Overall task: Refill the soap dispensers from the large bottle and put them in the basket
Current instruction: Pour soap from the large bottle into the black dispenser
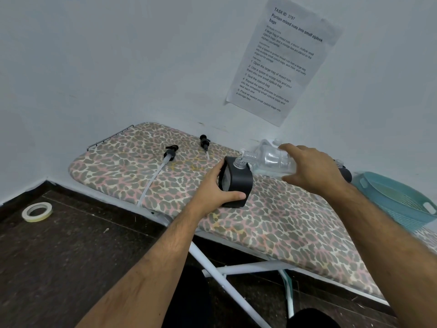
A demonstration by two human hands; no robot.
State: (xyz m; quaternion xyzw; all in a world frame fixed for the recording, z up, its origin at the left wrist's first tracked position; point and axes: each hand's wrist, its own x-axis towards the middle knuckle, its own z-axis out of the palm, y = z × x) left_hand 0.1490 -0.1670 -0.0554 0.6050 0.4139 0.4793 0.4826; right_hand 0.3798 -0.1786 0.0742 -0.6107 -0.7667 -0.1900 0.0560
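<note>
Both hands: left grips dispenser, right tilts bottle.

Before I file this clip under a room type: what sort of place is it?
Probably a makeshift recording corner, not a bathroom: an ironing board as table, a printed task sheet on the bare wall, masking tape on the floor.

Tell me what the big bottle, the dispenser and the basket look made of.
Big bottle: clear glossy plastic, see-through with highlights. Dispenser: matte black casing, probably plastic or rubbery coating; clear threaded neck. Basket: teal moulded plastic, slotted walls.
</note>
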